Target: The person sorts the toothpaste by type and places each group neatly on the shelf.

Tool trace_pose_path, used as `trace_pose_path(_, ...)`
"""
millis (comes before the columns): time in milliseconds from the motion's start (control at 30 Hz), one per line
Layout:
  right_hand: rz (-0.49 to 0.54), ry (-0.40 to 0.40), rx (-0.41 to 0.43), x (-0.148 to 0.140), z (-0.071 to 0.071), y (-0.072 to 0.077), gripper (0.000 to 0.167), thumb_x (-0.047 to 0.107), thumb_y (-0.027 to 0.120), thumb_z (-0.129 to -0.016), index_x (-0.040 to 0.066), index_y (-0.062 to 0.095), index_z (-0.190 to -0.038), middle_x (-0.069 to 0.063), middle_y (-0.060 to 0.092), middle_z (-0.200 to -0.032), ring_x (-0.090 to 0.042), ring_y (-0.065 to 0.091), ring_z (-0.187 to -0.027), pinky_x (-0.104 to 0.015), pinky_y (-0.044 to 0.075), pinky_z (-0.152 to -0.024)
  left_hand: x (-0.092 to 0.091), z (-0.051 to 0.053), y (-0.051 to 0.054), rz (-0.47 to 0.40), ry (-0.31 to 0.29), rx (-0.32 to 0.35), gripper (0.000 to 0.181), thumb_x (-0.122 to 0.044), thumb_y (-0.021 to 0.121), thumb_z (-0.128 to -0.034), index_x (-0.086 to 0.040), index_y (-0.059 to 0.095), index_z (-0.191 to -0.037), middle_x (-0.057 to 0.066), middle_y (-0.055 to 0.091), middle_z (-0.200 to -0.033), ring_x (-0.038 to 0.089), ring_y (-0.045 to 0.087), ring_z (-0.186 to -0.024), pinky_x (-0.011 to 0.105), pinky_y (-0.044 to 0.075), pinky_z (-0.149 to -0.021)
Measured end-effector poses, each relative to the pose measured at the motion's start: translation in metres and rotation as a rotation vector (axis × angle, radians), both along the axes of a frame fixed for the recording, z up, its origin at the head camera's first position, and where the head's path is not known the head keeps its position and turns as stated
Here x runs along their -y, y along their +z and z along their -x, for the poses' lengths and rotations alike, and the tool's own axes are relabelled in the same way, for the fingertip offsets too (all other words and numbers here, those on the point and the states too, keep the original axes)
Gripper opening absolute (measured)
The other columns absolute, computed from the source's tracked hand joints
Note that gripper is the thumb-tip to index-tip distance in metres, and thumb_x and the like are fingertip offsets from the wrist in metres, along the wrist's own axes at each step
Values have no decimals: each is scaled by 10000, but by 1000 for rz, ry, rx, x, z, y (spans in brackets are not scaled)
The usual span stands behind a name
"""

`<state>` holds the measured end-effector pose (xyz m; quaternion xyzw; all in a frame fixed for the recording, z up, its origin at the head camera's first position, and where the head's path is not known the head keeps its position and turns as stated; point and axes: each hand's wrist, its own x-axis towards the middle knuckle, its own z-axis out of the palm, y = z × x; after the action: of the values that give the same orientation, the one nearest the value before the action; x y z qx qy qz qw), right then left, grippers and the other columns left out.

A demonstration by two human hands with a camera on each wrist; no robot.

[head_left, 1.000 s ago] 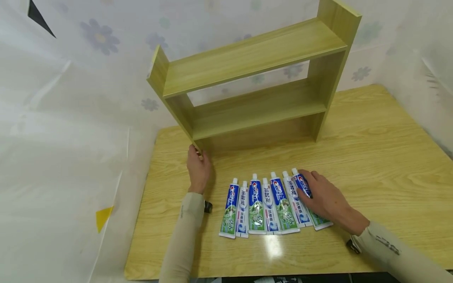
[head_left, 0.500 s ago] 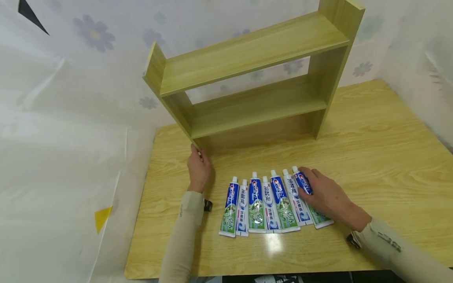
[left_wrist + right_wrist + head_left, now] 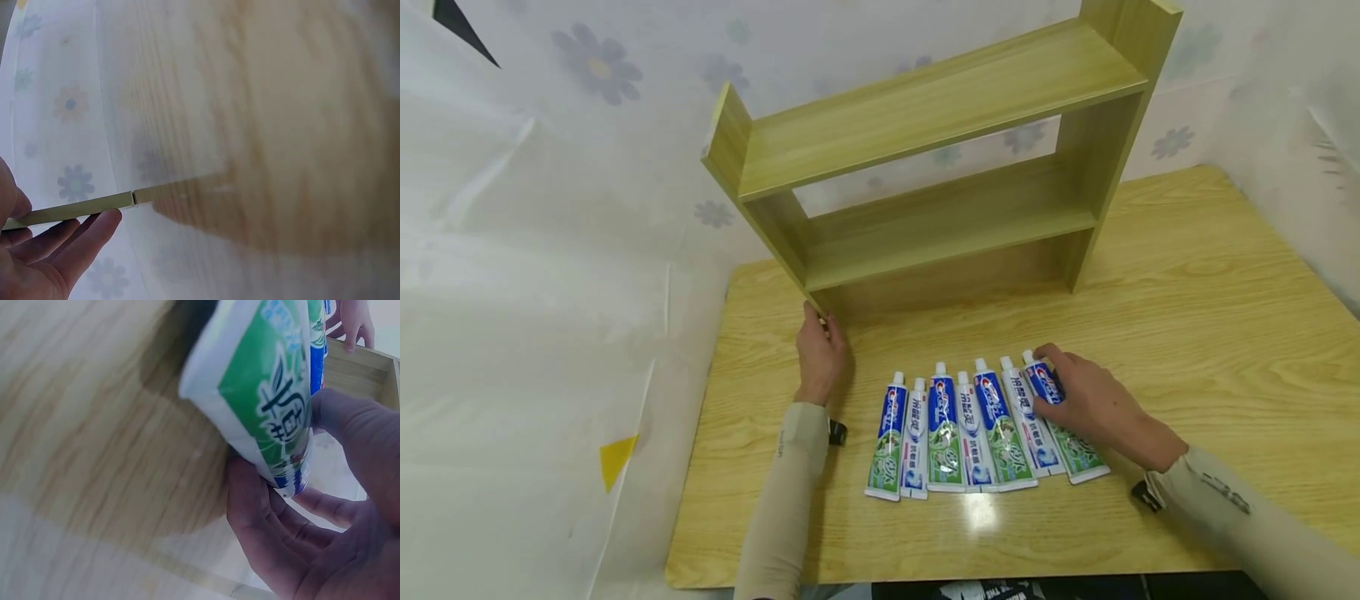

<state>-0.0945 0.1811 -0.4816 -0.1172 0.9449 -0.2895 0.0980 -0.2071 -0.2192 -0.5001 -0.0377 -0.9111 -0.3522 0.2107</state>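
Several toothpaste tubes (image 3: 943, 429) lie side by side on the table, caps toward a two-tier wooden shelf (image 3: 940, 96). My right hand (image 3: 1097, 408) holds the rightmost toothpaste tube (image 3: 1077, 457), thumb on its left edge and fingers along its right. The right wrist view shows that tube's green crimped end (image 3: 250, 381) near the tabletop, with the fingers curled about its edge. At the shelf's lower left corner my left hand (image 3: 818, 357) grips the side panel; in the left wrist view, thumb and fingers lie on opposite sides of the panel edge (image 3: 81, 207).
The shelf stands at an angle toward the back of the wooden table (image 3: 1217, 350). A flower-patterned wall covering (image 3: 598, 67) hangs behind, and plastic sheeting lines the left. Dark items show below the table's front edge (image 3: 1000, 577).
My right fingers have lifted slightly and spread a little toward the cap end of the rightmost tube. The left hand stays on the shelf, and the head view has shifted slightly.
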Motion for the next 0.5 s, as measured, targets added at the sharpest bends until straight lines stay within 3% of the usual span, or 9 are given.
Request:
trace_pose_path(167, 28, 3, 31, -2, 1, -1, 655, 238, 823, -950, 27, 476, -1464, -140, 688, -1034, -162, 622, -774, -286, 504, -622, 0, -2, -2, -5, -1, -8, 204, -73, 502, -1146, 59, 546, -1295, 317, 727, -1097, 433, 782, -963, 529, 665, -753)
trace_pose_path(500, 72, -8, 50, -4, -1, 0, 634, 193, 805, -954, 3, 461, -1452, -147, 686, -1021, -170, 635, -792, -276, 516, -605, -1, -6, 0, -28, -19, 18, 237, -77, 492, -1155, 56, 538, -1346, 316, 722, -1151, 435, 780, -1015, 524, 672, -789)
